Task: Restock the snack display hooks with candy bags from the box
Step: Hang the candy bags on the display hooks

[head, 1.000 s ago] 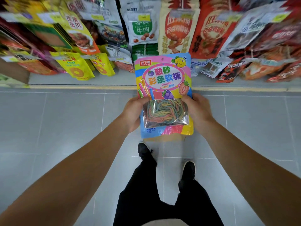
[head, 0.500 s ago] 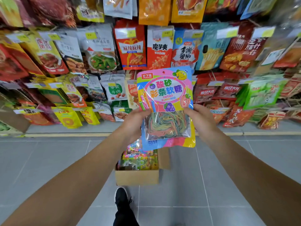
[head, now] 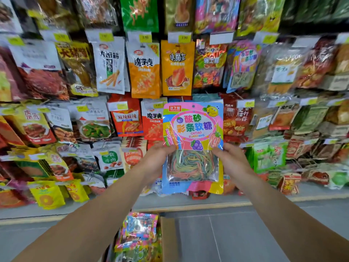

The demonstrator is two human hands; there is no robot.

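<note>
A pink, blue and yellow candy bag [head: 192, 137] with rainbow sour strips in its clear window is held upright in front of the snack wall. My left hand [head: 156, 159] grips its left edge and my right hand [head: 230, 159] grips its right edge, both at mid-height. On the floor below stands the cardboard box [head: 168, 241], with more colourful candy bags [head: 138, 231] in it. A matching pink and blue bag [head: 243, 67] hangs on a display hook up and to the right.
Rows of hooks carry packed snack bags across the whole wall, with yellow price tags [head: 145, 37] above them. A low shelf ledge [head: 207, 204] runs along the bottom. Grey floor tiles [head: 245, 239] lie to the right of the box.
Both hands have lifted the candy bag from above the box up to the level of the middle hook rows. The view has tilted up from the floor to the display.
</note>
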